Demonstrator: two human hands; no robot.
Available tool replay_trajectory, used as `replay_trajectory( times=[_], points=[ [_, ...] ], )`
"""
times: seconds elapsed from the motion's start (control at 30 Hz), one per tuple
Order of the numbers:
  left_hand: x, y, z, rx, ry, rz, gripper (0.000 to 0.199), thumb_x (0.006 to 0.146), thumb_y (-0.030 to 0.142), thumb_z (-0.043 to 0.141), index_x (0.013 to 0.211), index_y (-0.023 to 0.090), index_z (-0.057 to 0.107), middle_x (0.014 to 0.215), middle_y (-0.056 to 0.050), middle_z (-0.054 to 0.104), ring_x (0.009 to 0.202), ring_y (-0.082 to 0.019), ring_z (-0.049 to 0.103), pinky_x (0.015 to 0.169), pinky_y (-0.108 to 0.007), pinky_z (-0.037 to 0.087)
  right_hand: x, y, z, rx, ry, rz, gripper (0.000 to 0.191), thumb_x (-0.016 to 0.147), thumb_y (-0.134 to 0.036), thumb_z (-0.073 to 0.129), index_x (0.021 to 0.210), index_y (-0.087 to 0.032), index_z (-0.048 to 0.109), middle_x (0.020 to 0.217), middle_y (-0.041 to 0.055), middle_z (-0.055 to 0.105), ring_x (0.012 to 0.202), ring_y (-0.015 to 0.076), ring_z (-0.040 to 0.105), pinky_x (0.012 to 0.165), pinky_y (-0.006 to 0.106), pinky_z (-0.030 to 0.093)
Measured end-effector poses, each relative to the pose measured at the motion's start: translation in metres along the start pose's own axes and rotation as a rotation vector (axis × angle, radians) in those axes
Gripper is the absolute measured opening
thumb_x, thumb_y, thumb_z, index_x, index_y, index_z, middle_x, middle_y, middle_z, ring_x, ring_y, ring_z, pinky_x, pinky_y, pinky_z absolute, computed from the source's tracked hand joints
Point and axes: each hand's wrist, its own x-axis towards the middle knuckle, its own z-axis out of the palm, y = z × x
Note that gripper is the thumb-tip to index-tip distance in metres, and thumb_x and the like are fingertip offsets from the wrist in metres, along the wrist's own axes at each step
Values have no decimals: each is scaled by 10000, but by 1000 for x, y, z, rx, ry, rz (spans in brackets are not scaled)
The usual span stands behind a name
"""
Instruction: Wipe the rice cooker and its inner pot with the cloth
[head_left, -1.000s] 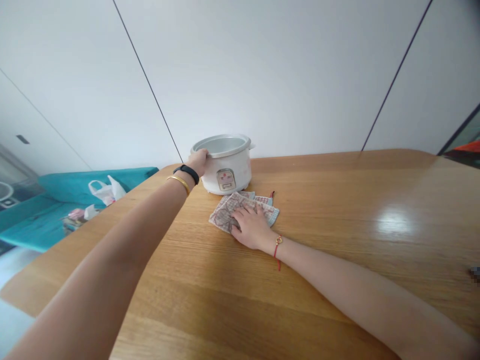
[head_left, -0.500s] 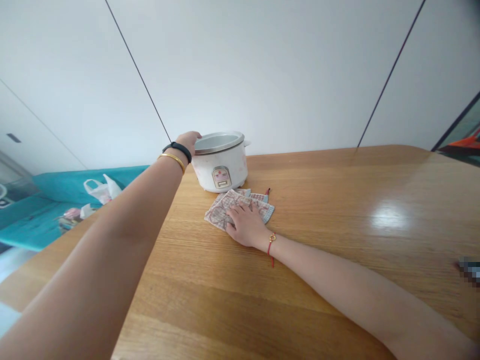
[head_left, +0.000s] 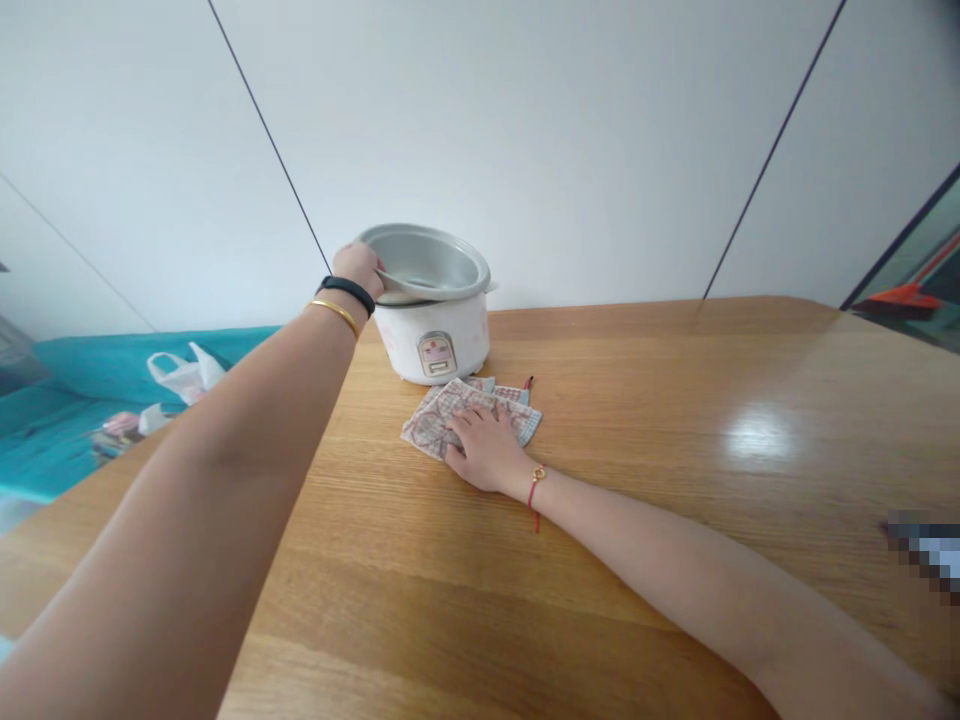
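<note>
My left hand (head_left: 360, 268) grips the left rim of a grey metal inner pot (head_left: 442, 262). That pot is tilted, its left side raised out of the white rice cooker (head_left: 457, 335), whose front carries a small panel and switch. The cooker has no lid on it. In front of it, a folded patterned cloth (head_left: 431, 425) lies on the table. My right hand (head_left: 484, 447) rests flat on the cloth with its fingers spread.
The wooden table (head_left: 637, 400) meets a white panelled wall (head_left: 570, 150) behind the cooker. To the left is a teal bench (head_left: 67, 365) with a white plastic bag (head_left: 184, 375) and small items. A blurred-out object (head_left: 930, 550) lies at the right edge.
My left hand has lifted the left side of the inner pot, which now tilts up out of the rice cooker. My right hand stays on the cloth. The view has shifted slightly.
</note>
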Motion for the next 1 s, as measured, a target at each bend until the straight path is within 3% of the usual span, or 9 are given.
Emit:
replay_trajectory(
  times=[0.1, 0.2, 0.3, 0.47, 0.6, 0.7, 0.87, 0.93, 1.0],
  points=[
    [8, 16, -10, -200, 179, -15, 342, 856, -19, 603, 1179, 93, 602, 1174, -15, 720, 1116, -133, 644, 851, -272, 521, 0, 2, 2, 13, 2, 13, 362, 1028, -368, 521, 1308, -193, 670, 1461, 108, 581, 1414, 327, 411, 1197, 680, 206],
    [-13, 11, -48, -530, 283, 272, 630, 779, 123, 800, 1358, 154, 553, 1356, 11, 659, 1300, -181, 584, 968, -356, 451, 0, 1, 3, 12, -1, 23, 367, 1024, -367, 524, 1318, -202, 671, 1486, 110, 560, 1419, 325, 406, 1205, 665, 193],
    [-62, -10, -99, -672, 344, 478, 684, 737, 67, 751, 1379, 188, 547, 1390, 32, 662, 1375, -196, 558, 1102, -428, 407, 2, 0, -5, 3, -21, 22, 380, 1000, -387, 561, 1310, -199, 675, 1440, 124, 588, 1375, 324, 450, 1196, 646, 221],
    [-155, -55, -148, -675, 458, 389, 766, 595, 34, 679, 1341, 190, 597, 1347, -8, 702, 1304, -231, 609, 1203, -442, 414, 8, 7, -23, -58, -105, 127, 725, 804, -744, 744, 1359, -281, 690, 1491, 160, 515, 1401, 470, 368, 1110, 779, 178],
    [-201, -84, -144, -627, 473, 201, 770, 578, 45, 659, 1329, 212, 649, 1376, -30, 690, 1336, -268, 588, 1226, -419, 394, 15, 24, -18, -49, -153, 201, 759, 830, -694, 733, 1513, -405, 571, 1561, 123, 441, 1375, 501, 390, 1049, 747, 311],
    [-218, -100, -132, -636, 492, 98, 787, 589, 59, 652, 1363, 201, 641, 1410, -68, 668, 1354, -290, 582, 1218, -420, 406, 17, 45, -13, -12, -55, 187, 552, 858, -413, 714, 1392, -277, 676, 1361, 118, 594, 1225, 377, 547, 1038, 535, 451],
    [-231, -109, -121, -577, 506, 111, 929, 646, 85, 681, 1539, 254, 490, 1422, -82, 642, 1284, -245, 629, 1132, -371, 492, 13, 66, -37, 163, 468, 121, 510, 841, -220, 577, 1339, -146, 658, 1212, 132, 625, 1118, 269, 600, 1016, 386, 503],
    [-237, -106, -117, -562, 468, 144, 942, 660, 84, 671, 1564, 242, 458, 1299, -79, 694, 1141, -218, 686, 1028, -337, 554, 13, 48, -54, 98, 656, -20, 574, 842, -210, 564, 1411, -164, 627, 1256, 141, 587, 1174, 292, 560, 1046, 427, 483],
    [-244, -99, -114, -586, 405, 152, 958, 664, 81, 664, 1581, 233, 433, 1136, -55, 730, 962, -180, 707, 889, -287, 589, 17, 17, -63, -50, 679, -149, 604, 875, -196, 562, 1477, -225, 604, 1355, 135, 543, 1234, 317, 497, 1078, 472, 439]
  ],
)
